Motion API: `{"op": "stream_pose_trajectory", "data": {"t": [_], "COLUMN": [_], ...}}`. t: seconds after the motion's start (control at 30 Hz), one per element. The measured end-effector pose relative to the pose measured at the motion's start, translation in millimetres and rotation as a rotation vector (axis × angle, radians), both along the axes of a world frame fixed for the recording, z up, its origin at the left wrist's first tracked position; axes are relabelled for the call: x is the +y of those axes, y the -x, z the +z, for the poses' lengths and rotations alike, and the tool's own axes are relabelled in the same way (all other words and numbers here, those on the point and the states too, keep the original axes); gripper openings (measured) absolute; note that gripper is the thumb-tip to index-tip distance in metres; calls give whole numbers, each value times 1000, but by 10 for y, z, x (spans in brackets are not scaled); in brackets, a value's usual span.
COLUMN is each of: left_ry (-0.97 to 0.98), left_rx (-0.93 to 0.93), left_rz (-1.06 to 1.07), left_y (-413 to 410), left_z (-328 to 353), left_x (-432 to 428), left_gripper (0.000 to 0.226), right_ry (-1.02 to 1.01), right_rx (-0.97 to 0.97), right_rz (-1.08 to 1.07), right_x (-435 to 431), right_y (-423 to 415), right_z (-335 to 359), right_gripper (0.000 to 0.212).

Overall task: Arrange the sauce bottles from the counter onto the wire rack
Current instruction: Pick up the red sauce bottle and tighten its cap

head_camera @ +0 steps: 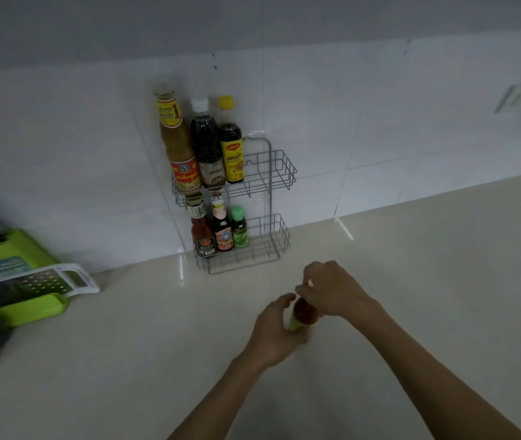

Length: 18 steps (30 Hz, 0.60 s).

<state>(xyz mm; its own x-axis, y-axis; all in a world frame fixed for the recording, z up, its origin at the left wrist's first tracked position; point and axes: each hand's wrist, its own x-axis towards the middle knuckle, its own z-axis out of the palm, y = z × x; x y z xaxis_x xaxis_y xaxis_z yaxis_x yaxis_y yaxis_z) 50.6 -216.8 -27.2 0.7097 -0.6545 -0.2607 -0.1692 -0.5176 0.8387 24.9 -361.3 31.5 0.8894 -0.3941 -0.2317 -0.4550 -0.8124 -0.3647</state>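
Wire rack (272, 198) against the wall (379, 122), bottles filling both tiers' left side; grater (30, 284) far left

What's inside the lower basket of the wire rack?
The lower basket holds three small bottles at its left end; its right half has none. The basket's wires partly cover their bases.

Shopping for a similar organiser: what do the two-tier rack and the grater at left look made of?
The two-tier grey wire rack looks like thin metal rods, probably coated matte grey. The white-framed grater seems plastic around a perforated, shiny metal plate.
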Motion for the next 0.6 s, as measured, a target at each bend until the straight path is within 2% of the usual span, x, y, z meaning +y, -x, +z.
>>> {"op": "stream_pose_trajectory", "data": {"t": [0.13,0.17,0.23,0.3,0.33,0.43,0.6], "left_ry": [161,204,257,240,221,205,204], "left_rx": [-50,-75,-131,-198,-216,-86,155], "left_rz": [211,244,276,312,318,179,-280], "left_y": [149,119,52,0,-22,-61,-65], "left_z": [117,158,287,426,495,721,1063], "left_x": [114,165,262,333,360,440,584], "left_gripper": [40,35,31,31,32,33,25], "right_ry": [-160,-117,128,373,413,340,215], "right_rx": [-219,-279,-376,-434,-463,-587,-676], "right_rz": [21,38,68,71,79,173,370], "right_x": [293,360,433,462,464,455,407], "right_y": [89,114,155,170,167,151,256], "right_z": [312,387,510,629,682,741,869], "right_gripper": [51,58,66,65,63,58,54]}}
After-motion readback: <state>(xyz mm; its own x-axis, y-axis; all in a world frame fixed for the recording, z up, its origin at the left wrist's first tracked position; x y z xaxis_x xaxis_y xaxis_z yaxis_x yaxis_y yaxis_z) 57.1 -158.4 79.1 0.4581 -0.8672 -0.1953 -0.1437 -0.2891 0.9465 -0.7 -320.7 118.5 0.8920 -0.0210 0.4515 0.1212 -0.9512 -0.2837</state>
